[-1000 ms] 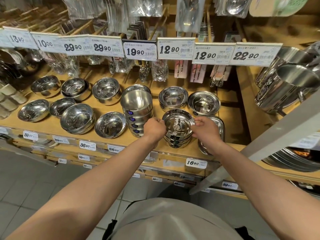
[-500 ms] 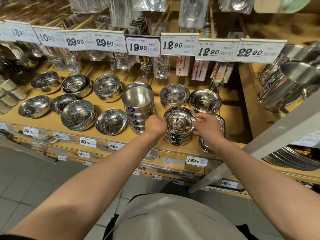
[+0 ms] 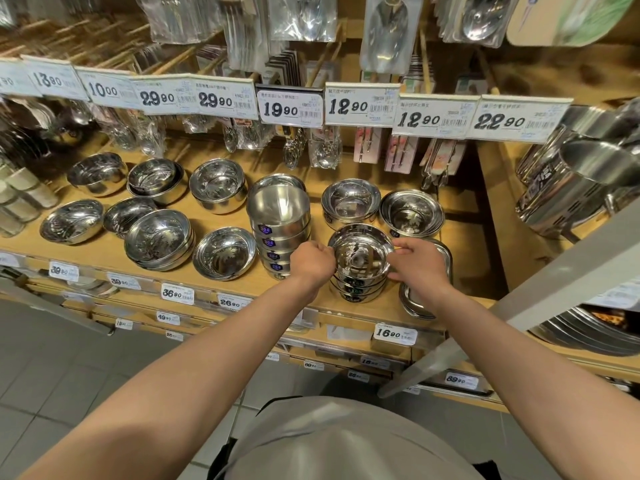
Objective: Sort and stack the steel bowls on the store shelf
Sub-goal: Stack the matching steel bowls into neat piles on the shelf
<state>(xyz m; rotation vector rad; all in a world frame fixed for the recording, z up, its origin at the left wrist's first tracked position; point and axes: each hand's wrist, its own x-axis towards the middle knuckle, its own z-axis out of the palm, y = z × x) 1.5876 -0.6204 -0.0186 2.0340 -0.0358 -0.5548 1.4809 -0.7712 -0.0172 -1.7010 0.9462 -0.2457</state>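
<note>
- My left hand [image 3: 311,262] is curled into a loose fist against the left rim of the short stack of shiny, shallow steel bowls [image 3: 360,268] between my hands; my right hand [image 3: 417,268] pinches the opposite rim, fingers bent over the edge.
- So both hands grip that stack, which sits at the front edge of the pale wooden store shelf [image 3: 460,223], just ahead of my wrists.
- I judge the step in hand to be seating and squaring the top bowl onto its pile (the rims look nearly flush already).
- Next calls for an even release on both sides, so nothing tips, then a reach for another loose bowl.
- Both forearms stretch forward and slightly inward, wrists level.
- Just left of my left hand stands a taller stack of straight-sided steel bowls with blue labels [image 3: 280,230].
- Touching my right hand's far side lies a stack of rectangular steel trays [image 3: 445,261].
- Beyond my hands sit two more low piles of round steel bowls [image 3: 381,209].
</note>
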